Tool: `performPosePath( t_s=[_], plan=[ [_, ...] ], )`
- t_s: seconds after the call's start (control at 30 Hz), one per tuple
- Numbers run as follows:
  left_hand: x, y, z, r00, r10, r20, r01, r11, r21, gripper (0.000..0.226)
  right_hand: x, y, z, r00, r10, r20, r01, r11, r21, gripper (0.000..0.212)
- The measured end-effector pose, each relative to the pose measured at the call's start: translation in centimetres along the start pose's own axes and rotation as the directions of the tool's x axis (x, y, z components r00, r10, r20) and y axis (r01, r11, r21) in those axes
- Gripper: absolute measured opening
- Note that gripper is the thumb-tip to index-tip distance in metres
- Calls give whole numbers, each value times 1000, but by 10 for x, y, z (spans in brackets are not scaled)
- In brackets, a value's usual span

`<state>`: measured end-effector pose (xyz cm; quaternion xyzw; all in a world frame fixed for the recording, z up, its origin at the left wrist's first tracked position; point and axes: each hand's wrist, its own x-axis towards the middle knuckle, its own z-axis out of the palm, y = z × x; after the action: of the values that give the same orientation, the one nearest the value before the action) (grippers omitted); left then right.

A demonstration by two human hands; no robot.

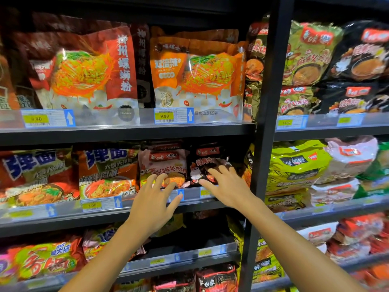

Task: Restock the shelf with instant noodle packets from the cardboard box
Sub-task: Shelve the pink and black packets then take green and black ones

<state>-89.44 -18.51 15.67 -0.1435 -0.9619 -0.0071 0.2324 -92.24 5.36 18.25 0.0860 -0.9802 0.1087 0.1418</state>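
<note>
Both my hands are up at the middle black metal shelf (126, 216), fingers spread, gripping nothing. Left hand (154, 199) rests its fingertips on the pink crinkly noodle packet (163, 165); right hand (226, 186) is on the black glossy noodle packet (207, 163) just beside it. Both packets stand upright, dead ahead. Cardboard box not in view.

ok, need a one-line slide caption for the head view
Left hand and right hand, fingers spread, press a pink noodle packet and a black noodle packet on the middle dark metal shelf.
</note>
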Motion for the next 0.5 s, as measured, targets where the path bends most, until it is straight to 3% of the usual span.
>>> performPosePath(
  t_s=[0.17,0.27,0.5],
  plan=[
    [0,9,-8,999,-42,-6,42,999,0,85,3,0,4,1000,-13,7,12,1000,11,70],
    [-3,10,-12,999,-38,18,38,999,-15,91,-5,1,4,996,-20,-87,26,997,69,66],
    [-16,14,-8,989,140,-56,-144,986,-86,63,-57,9,4,955,-128,-269,178,970,168,59]
  ],
)
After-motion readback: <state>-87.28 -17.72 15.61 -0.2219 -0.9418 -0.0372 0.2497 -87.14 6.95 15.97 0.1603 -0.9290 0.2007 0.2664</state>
